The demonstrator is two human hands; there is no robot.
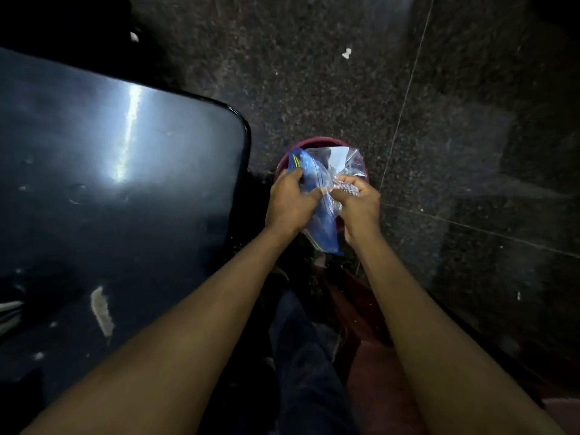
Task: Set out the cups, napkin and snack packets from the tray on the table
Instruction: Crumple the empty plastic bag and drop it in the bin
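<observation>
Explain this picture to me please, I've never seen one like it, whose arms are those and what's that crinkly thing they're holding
There is no machine here. A camera worn on a person's head looks down, so the two bare arms are theirs. The left hand and right hand both grip a clear plastic bag with blue packaging inside and something white showing near its top; exactly what it holds is too dim to tell. They hold it above a reddish round container on the dark speckled floor. The glossy dark table sits to the left, with only small scraps on it.
</observation>
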